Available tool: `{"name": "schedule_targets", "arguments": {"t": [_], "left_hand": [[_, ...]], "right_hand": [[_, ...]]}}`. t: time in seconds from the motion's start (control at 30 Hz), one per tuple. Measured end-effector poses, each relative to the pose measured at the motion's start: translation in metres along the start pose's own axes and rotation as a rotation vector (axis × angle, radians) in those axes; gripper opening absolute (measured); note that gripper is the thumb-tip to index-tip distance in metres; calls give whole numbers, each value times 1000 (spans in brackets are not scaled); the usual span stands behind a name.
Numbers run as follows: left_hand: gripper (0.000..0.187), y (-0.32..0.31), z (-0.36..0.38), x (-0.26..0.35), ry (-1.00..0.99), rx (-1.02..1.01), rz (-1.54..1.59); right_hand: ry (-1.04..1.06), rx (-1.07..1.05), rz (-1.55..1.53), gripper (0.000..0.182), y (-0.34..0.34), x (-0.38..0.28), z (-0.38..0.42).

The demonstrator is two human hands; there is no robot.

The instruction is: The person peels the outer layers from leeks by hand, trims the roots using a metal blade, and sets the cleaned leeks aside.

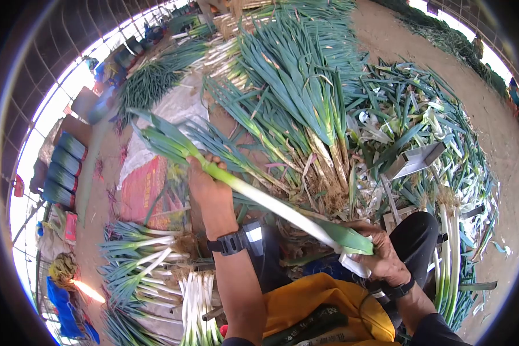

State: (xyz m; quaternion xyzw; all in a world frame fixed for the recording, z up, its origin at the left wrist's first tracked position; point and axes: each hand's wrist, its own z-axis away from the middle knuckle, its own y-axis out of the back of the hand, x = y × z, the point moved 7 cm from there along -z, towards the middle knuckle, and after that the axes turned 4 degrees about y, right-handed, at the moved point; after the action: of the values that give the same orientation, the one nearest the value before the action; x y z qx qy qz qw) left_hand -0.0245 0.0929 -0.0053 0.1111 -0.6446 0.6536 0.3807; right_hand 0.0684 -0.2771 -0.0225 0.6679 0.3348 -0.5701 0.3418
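I hold one long leek (259,199) slantwise in front of me, green top at the upper left, white shaft toward the lower right. My left hand (209,187) grips it where green turns to white. My right hand (378,254) is closed on the root end, with a loose green outer leaf (352,237) folded over my fingers. Both wrists wear black bands. A yellow apron (323,303) covers my lap.
A big heap of unpeeled leeks (297,109) with roots lies ahead. Stripped leaves (409,124) and a small metal stool (415,161) are at the right. Cleaned white leeks (196,303) lie at lower left and peeled leeks (450,254) at right. Bundles line the left edge.
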Motion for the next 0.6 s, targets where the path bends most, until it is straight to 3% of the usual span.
{"name": "schedule_targets", "arguments": {"t": [0.07,0.13,0.2,0.27,0.4,0.47,0.53,0.6], "left_hand": [[28,6,-1,-6,46,63,-55],[31,12,-9,-6,81,0,-6],[34,7,-12,-7,116,-117,16],[36,11,-15,-9,105,-73,-30],[36,14,-20,-10,126,-58,-34],[36,15,-21,-11,133,-52,-30],[37,16,-19,-15,156,-59,-10],[37,13,-15,-20,174,-80,-16]], "right_hand": [[-153,80,-223,30,-8,15,9],[-309,53,-274,29,-20,13,13],[-124,-42,-267,32,-28,3,6],[-102,-62,-414,33,-31,0,10],[-21,-41,-382,35,-20,-28,12],[17,-91,-290,20,-15,-36,18],[-10,-68,-314,20,-16,-34,20],[35,-175,-469,21,-27,-33,18]]}}
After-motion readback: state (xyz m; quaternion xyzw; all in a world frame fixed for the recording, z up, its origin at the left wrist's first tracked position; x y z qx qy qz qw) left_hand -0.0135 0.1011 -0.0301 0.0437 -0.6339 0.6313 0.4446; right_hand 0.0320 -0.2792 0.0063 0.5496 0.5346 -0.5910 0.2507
